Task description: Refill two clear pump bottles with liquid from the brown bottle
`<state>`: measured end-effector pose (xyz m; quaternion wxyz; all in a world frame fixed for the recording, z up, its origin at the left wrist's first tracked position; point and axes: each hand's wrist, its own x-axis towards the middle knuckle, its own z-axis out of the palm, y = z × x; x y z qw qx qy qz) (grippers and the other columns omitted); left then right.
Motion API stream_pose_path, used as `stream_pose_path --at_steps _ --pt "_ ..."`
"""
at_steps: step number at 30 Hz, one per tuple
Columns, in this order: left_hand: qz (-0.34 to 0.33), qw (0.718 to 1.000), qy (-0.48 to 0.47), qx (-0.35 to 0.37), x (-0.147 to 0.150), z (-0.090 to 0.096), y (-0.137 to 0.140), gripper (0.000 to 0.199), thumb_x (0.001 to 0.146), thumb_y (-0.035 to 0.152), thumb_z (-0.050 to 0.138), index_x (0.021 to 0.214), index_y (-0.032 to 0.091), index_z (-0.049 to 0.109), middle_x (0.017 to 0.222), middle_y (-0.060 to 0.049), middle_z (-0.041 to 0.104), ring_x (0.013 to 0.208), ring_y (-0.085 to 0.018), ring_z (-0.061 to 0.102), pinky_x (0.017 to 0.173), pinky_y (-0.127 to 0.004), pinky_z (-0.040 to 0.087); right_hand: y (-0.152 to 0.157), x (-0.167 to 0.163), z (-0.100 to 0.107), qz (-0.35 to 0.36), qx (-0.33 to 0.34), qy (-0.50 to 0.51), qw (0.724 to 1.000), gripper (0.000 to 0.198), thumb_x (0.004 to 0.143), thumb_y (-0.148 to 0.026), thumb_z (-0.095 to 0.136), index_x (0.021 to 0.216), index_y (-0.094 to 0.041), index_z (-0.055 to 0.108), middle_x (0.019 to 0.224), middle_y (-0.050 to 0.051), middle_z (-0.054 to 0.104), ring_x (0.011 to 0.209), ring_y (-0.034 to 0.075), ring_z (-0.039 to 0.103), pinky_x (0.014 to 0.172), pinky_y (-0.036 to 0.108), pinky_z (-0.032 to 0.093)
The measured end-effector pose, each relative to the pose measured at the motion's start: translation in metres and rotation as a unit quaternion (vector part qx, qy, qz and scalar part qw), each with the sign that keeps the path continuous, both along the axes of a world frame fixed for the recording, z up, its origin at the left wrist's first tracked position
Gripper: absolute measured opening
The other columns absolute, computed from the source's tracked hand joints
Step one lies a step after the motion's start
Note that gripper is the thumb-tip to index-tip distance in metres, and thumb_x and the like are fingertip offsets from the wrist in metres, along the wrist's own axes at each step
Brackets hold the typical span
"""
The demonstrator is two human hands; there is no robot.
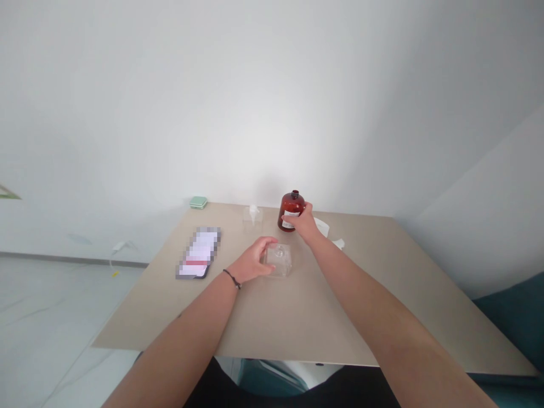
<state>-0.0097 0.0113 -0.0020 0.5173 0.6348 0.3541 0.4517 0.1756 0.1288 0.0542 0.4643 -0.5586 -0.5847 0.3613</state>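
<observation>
My left hand (pixel 255 259) is wrapped round one side of a clear, square-sided bottle (pixel 280 262) on the table, its round opening facing up. Farther back, my right hand (pixel 304 221) grips a brown bottle (pixel 292 203) with a white label and an uncapped neck. That bottle stands upright; whether its base touches the table I cannot tell. Behind my left hand is a second clear container (pixel 252 224) with a white pump top (pixel 254 212). Partly behind my right wrist lies a white item (pixel 322 226), its kind unclear.
A phone with a blurred screen (pixel 199 253) lies on the table (pixel 289 323) at the left. A small green case (pixel 198 202) sits at the back left corner. A crumpled white piece (pixel 339 244) lies right of my forearm. The wall (pixel 272 113) borders the table's back edge.
</observation>
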Motion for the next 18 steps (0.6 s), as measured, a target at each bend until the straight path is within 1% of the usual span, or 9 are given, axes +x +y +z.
stream_pose_path --at_steps 3,6,8,11,14,16,18 --pt "-0.008 1.000 0.003 -0.005 0.000 0.000 0.000 0.072 0.065 0.020 0.081 0.130 0.022 0.051 0.123 -0.010 0.060 0.120 -0.029 0.058 0.106 -0.045 0.044 0.004 -0.004 0.000 -0.002 -0.005 -0.002 1.000 0.081 0.052 -0.036 0.082 0.117 -0.024 0.035 0.115 0.008 0.064 0.104 0.026 0.066 0.096 0.044 0.050" --pt "-0.011 1.000 0.019 -0.002 0.000 0.004 -0.001 0.074 0.065 0.020 0.080 0.132 0.021 0.049 0.124 -0.009 0.059 0.119 -0.028 0.057 0.106 -0.045 0.044 0.005 -0.006 0.000 -0.007 -0.005 -0.032 0.999 0.081 0.052 -0.037 0.082 0.116 -0.026 0.034 0.114 0.008 0.065 0.103 0.026 0.066 0.097 0.046 0.049" --pt "-0.011 0.999 0.031 0.005 0.000 0.008 -0.002 0.077 0.065 0.020 0.080 0.134 0.022 0.047 0.126 -0.010 0.057 0.120 -0.028 0.056 0.106 -0.045 0.043 0.005 -0.007 -0.001 -0.011 0.000 -0.046 0.999 0.082 0.053 -0.038 0.083 0.117 -0.025 0.034 0.115 0.009 0.065 0.103 0.026 0.066 0.098 0.046 0.049" --pt "-0.025 0.999 0.039 0.010 0.000 0.011 -0.004 0.083 0.067 0.019 0.078 0.141 0.023 0.039 0.129 -0.010 0.053 0.125 -0.028 0.052 0.107 -0.044 0.042 0.007 -0.007 -0.005 -0.014 0.000 -0.049 0.999 0.083 0.054 -0.040 0.083 0.119 -0.023 0.033 0.116 0.011 0.065 0.102 0.026 0.067 0.098 0.045 0.049" --pt "-0.036 0.998 0.049 0.015 0.000 0.013 -0.005 0.092 0.069 0.019 0.077 0.147 0.024 0.029 0.130 -0.011 0.049 0.129 -0.029 0.049 0.108 -0.045 0.041 0.008 -0.007 -0.011 -0.015 -0.005 -0.050 0.999 0.084 0.055 -0.041 0.083 0.121 -0.024 0.033 0.116 0.009 0.066 0.102 0.026 0.067 0.097 0.045 0.050" --pt "-0.035 0.997 0.068 0.023 -0.001 0.014 -0.005 0.098 0.068 0.021 0.079 0.149 0.025 0.024 0.129 -0.011 0.048 0.128 -0.029 0.048 0.109 -0.046 0.040 0.008 -0.007 -0.014 -0.018 -0.008 -0.051 0.999 0.084 0.055 -0.040 0.082 0.122 -0.026 0.033 0.116 0.008 0.066 0.103 0.026 0.066 0.098 0.045 0.050" --pt "-0.031 0.995 0.088 0.029 -0.001 0.015 -0.006 0.102 0.068 0.025 0.081 0.151 0.025 0.021 0.130 -0.012 0.047 0.129 -0.030 0.048 0.109 -0.046 0.039 0.007 -0.008 -0.016 -0.019 -0.007 -0.052 0.998 0.086 0.056 -0.040 0.082 0.124 -0.025 0.032 0.118 0.010 0.065 0.105 0.026 0.066 0.099 0.045 0.049"
